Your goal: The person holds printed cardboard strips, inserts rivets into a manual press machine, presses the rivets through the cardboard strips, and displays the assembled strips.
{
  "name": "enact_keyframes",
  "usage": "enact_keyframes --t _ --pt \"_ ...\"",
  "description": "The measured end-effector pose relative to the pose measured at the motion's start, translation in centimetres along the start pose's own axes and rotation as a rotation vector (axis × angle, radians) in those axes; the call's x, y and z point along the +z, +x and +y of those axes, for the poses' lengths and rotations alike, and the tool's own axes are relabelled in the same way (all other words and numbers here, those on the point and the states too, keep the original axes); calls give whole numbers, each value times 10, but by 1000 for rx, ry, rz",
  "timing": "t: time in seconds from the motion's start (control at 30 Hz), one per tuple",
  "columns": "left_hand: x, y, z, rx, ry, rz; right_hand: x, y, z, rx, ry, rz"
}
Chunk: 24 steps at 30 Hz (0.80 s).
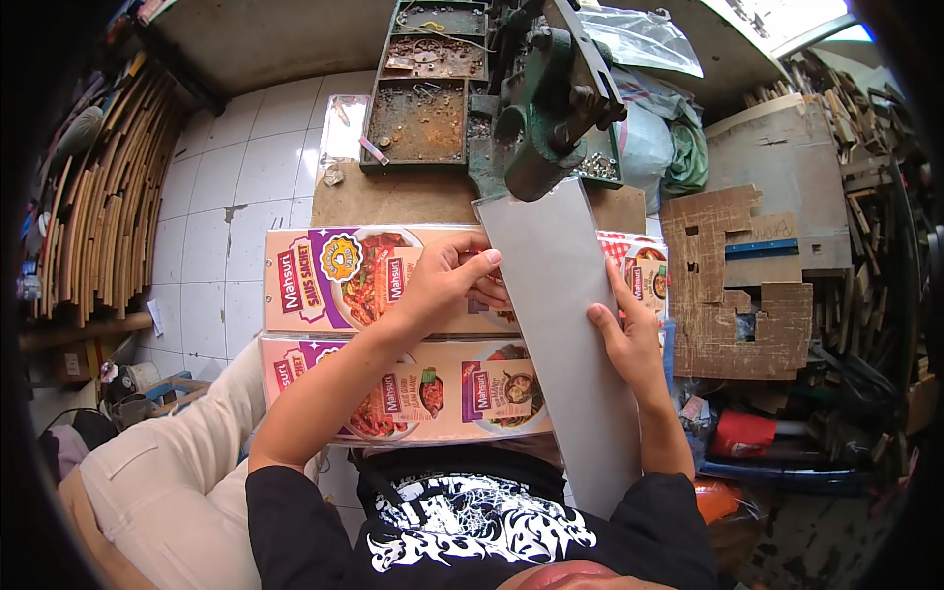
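A long grey plastic-covered sheet [560, 285] slants from my lap up to the green press [536, 162], its far end at the foot of the press head. My right hand [629, 329] grips the sheet's right edge, thumb on top and fingers at the side. By the left edge is my left hand [462, 273], fingers curled and thumb stretched toward the sheet; whatever it may hold is hidden. Beneath lie a printed food banner [334, 320] and a second printed banner [442, 429] nearer to me, both with pictures of dishes.
Behind the banners, a compartmented metal tray [423, 118] holds small metal parts beside the press. A cut cardboard piece [708, 334] lies at right. Stacks of wooden strips [108, 206] stand at left. Plastic bags [644, 128] sit behind the press on the right.
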<state>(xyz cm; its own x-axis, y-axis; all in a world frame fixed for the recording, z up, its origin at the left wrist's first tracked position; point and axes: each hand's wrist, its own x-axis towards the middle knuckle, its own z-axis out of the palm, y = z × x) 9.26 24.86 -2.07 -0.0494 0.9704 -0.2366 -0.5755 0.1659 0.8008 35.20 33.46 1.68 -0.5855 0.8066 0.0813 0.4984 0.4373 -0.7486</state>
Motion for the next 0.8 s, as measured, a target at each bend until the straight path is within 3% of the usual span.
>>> enact_keyframes --t 0.5,0.6,0.7,0.8 --pt "-2 1 -1 -62 5 34 5 2 2 -12 48 22" --pt "-3 0 -4 0 -11 1 3 -4 2 143 121 -33" --pt "-1 -1 0 5 -9 16 2 -1 -2 -8 15 2" --pt "-6 2 -3 -9 7 9 1 -2 -2 -28 26 15"
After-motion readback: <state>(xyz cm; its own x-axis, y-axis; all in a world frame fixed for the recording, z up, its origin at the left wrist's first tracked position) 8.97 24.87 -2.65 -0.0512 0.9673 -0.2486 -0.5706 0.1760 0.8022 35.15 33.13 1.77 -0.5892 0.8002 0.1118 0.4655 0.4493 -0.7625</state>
